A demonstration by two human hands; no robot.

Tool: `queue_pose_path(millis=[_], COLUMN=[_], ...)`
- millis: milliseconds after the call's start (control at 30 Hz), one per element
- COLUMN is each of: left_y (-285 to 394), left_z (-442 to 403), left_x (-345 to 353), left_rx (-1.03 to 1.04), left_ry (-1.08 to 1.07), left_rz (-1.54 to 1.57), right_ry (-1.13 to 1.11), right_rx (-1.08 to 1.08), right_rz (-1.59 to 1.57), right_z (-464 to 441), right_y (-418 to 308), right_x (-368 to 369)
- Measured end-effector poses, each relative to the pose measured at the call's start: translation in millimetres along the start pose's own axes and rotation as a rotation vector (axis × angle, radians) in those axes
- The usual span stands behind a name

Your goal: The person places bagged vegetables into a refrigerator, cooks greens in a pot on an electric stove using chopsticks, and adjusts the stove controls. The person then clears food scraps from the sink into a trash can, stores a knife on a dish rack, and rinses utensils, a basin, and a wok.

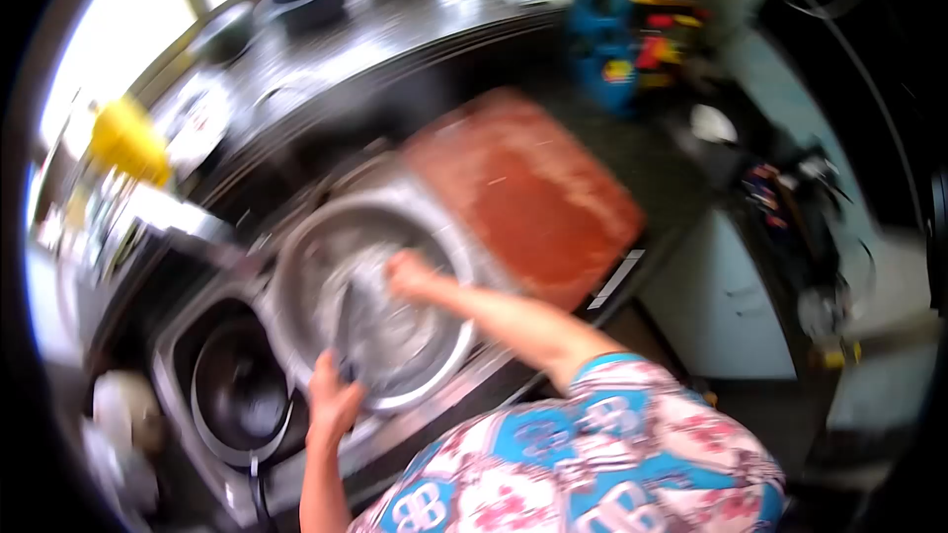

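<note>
Metal basin (308, 271) sits at the sink (474, 375), left hand (334, 400) closed round a long dark tool (345, 321) by its near rim, right hand (407, 274) curled inside, contents of grip too blurred to tell, between dark pan (240, 375) and red-brown board (533, 202).

Near side: patterned shirt (573, 454), blue patches printed with bold pale figures. Left patch, low on the shirt: a letter-like motif (420, 505), resembling two Bs set back to back. Similar paired shapes on the patch farther up and right, and again at the near edge; outlines soft, exact letters uncertain. No whole word or number legible there. Far right: blue pack (607, 49) with red and yellow patches, probably a printed label (619, 70) low on its front; blurred, wording and brand unreadable.
</note>
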State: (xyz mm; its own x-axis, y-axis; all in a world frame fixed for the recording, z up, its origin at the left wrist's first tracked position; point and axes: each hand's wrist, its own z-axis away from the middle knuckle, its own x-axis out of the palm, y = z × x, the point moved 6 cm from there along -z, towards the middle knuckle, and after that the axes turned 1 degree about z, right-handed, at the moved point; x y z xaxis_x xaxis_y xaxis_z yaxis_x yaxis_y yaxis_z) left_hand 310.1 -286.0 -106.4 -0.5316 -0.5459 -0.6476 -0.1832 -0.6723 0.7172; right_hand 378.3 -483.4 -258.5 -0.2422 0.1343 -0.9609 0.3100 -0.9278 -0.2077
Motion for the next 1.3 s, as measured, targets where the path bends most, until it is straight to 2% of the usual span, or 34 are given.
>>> queue_pose_path(millis=[33, 67, 100, 267, 367, 400, 433, 467, 500, 567, 633, 700, 733, 767, 833, 867, 900, 933, 967, 1000, 1033, 1067, 1167, 1200, 1233, 1300], left_y=[6.3, 6.9, 12.8, 29.9, 43.8, 31.5, 30.1, 26.0, 33.0, 57.2, 33.8, 34.6, 34.7, 61.6, 24.2, 15.7, 12.3, 8.6, 6.7, -5.9, 23.8, 27.5, 44.0, 47.3, 49.5, 37.3], left_z=[-2.4, -4.2, -6.4, -8.2, 0.6, 4.3, 6.6, 6.9, 2.7, 14.1, 21.1, 24.4, 25.3, 35.3, 17.9, 17.2, 12.3, 13.5, 15.6, 8.9, 17.7, 19.4, 25.2, 24.7, 25.5, 19.8], left_x=[-1.2, -0.3, -1.0, 0.4, -5.3, -1.2, 0.3, 3.5, 5.7, -5.9, -8.2, -13.7, -19.2, -25.7, -25.6, -23.8, -16.8, -14.5, -11.0, -7.8, -13.6, -18.0, -29.7, -30.7, -31.8, -26.3], left_rx=[-0.078, -0.013, -0.139, 0.004, 0.053, -0.023, 0.009, 0.09, 0.171, 0.352, 0.287, 0.264, 0.115, 0.344, 0.086, -0.012, -0.114, -0.231, -0.349, -0.247, -0.434, -0.41, -0.318, -0.333, -0.352, -0.445], left_ry=[0.02, 0.085, 0.027, 0.048, -0.01, -0.049, -0.043, -0.03, 0.042, 0.062, -0.204, -0.129, -0.153, 0.061, 0.023, 0.043, 0.015, -0.018, -0.055, -0.088, -0.046, -0.009, 0.138, 0.132, 0.121, 0.092], left_rz=[-0.127, -0.276, -0.232, -0.294, -0.197, -0.292, -0.269, -0.266, -0.24, -0.102, 0.031, 0.105, -0.024, 0.067, 0.01, 0.074, 0.264, 0.335, 0.409, 0.592, 0.599, 0.677, 0.792, 0.796, 0.795, 0.674], right_ry=[0.288, 0.573, 0.622, 0.379, 0.394, 0.409, 0.415, 0.444, 0.622, 0.454, 0.418, 0.359, 0.279, 0.377, 0.347, 0.248, 0.149, 0.038, 0.04, 0.125, 0.21, 0.41, 0.516, 0.408, 0.22, 0.348], right_rx=[0.076, 0.07, -0.085, -0.319, -0.306, -0.2, -0.221, -0.226, -0.267, -0.142, -0.061, 0.2, 0.334, 0.389, 0.475, 0.334, 0.192, 0.221, 0.222, 0.171, 0.119, 0.152, 0.062, -0.036, -0.006, 0.053], right_rz=[-0.314, -0.575, -0.56, -0.381, -0.276, -0.188, -0.21, -0.402, -0.22, -0.169, -0.192, -0.281, -0.293, -0.14, 0.008, 0.013, 0.02, -0.013, -0.012, -0.171, -0.328, -0.313, -0.473, -0.701, -1.3, -0.006], right_z=[28.3, 63.1, 69.0, 99.2, 93.7, 81.6, 81.9, 81.7, 72.8, 76.7, 65.0, 61.1, 55.3, 60.5, 58.4, 55.1, 54.8, 52.8, 52.4, 58.5, 65.6, 77.6, 83.6, 87.7, 85.7, 97.7], right_y=[-9.5, -21.3, -39.8, -127.1, -126.3, -116.3, -109.6, -100.0, -86.1, -77.2, -59.2, -29.8, -13.5, -6.6, -4.8, -13.2, -22.7, -29.1, -30.2, -34.5, -38.8, -43.3, -54.0, -55.1, -52.4, -59.2], right_x=[-54.0, -109.9, -125.9, -133.5, -113.1, -82.2, -87.6, -87.5, -65.5, -91.4, -83.6, -71.0, -61.3, -59.6, -55.2, -46.5, -41.1, -34.2, -35.6, -52.3, -71.7, -103.7, -151.7, -168.6, -153.3, -132.4])
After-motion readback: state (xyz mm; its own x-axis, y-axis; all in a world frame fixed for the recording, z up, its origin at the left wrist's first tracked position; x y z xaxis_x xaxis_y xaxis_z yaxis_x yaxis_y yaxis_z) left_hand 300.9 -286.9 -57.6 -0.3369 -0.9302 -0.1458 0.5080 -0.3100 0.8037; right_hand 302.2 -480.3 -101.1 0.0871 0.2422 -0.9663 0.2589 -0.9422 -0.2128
